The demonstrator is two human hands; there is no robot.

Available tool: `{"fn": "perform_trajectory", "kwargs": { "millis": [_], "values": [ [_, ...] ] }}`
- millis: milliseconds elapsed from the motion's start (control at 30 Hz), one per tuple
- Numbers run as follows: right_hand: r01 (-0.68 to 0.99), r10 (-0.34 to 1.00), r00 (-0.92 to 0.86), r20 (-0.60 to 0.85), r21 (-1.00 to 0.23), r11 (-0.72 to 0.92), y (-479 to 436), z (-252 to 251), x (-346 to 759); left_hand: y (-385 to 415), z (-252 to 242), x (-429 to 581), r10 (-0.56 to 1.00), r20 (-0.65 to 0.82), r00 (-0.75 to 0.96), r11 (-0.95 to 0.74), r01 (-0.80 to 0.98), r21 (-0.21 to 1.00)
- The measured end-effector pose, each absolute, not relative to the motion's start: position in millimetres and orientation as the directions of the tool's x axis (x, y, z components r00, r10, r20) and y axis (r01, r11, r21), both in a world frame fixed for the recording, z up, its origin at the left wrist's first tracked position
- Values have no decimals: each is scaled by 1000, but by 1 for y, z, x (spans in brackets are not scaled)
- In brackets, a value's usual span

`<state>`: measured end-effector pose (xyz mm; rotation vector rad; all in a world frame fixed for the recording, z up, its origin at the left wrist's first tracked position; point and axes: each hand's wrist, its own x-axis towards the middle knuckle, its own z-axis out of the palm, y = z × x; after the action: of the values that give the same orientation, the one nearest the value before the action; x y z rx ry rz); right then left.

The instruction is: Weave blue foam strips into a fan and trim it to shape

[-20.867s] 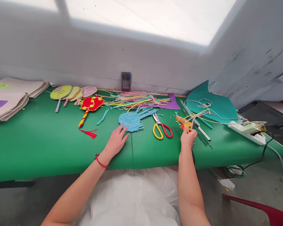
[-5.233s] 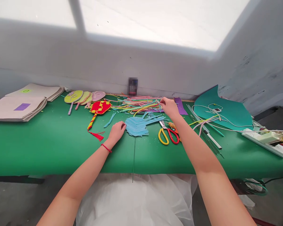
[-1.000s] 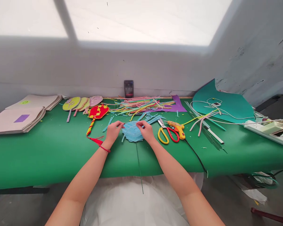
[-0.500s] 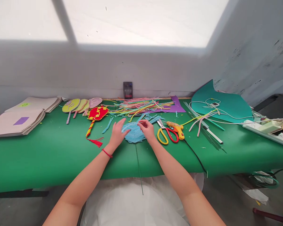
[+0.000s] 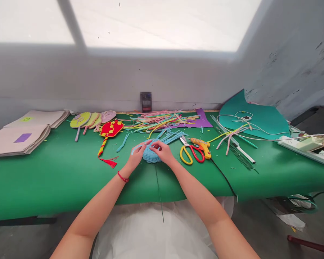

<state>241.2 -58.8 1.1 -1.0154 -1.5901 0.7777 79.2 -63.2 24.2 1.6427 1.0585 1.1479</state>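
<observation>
A round fan head made of rows of light blue pipe cleaners (image 5: 152, 158) lies on the table, with a thin dark wire stem (image 5: 158, 187) running from it toward me over the front edge. My left hand (image 5: 137, 154) is closed at its left side, pinching a blue pipe cleaner (image 5: 134, 149) whose end sticks out at the left. Bent over the upper right of the fan head, my right hand (image 5: 162, 151) has thumb and fingers pinched together on the same strip. My fingers hide the fan's upper part. Loose blue pipe cleaners (image 5: 175, 136) lie just behind.
Scissors (image 5: 189, 153) and a yellow glue gun (image 5: 202, 147) lie to the right. A red and yellow fan (image 5: 110, 129) with tassel lies left, near paler fans (image 5: 81, 119). Coloured pipe cleaners (image 5: 162, 120) are heaped behind. Dark wires (image 5: 239, 158) and a power strip (image 5: 305, 151) are further right.
My left hand has moved right and its spread fingers have closed. My right hand has shifted slightly left, so the fingertips now nearly meet over the blue fan head.
</observation>
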Motion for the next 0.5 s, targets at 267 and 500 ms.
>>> {"fn": "perform_trajectory", "kwargs": {
  "millis": [267, 500],
  "values": [
    [367, 912, -66, 406, -840, 400, -55, -2, 244, -56, 24, 79, 956, 260, 136, -267, 37, 963],
    [379, 923, -90, 375, -844, 380, -52, -7, 244, -49, 26, 71, 988, 155, 20, -148, -194, 970]
  ]
}}
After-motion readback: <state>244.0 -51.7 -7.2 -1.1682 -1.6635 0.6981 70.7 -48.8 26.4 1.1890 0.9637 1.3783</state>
